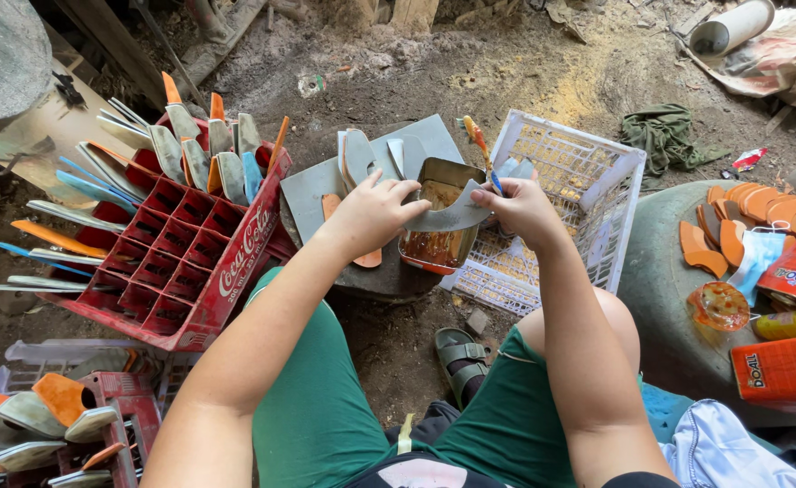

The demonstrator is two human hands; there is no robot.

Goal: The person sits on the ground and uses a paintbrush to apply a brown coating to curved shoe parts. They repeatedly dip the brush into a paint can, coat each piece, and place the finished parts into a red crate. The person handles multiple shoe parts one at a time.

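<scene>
Head view, looking down past the knees. The left hand point(373, 213) clamps its fingers on the left end of a curved grey sole piece point(448, 215), held just above an open square tin point(439, 217) of brown glue. The right hand point(523, 210) pinches the piece's right end, fingers together; it also appears to grip a thin brush point(481, 149), though this is partly hidden. A red bottle crate point(181, 253) stacked with sole pieces stands left, a white plastic basket point(588, 194) right.
</scene>
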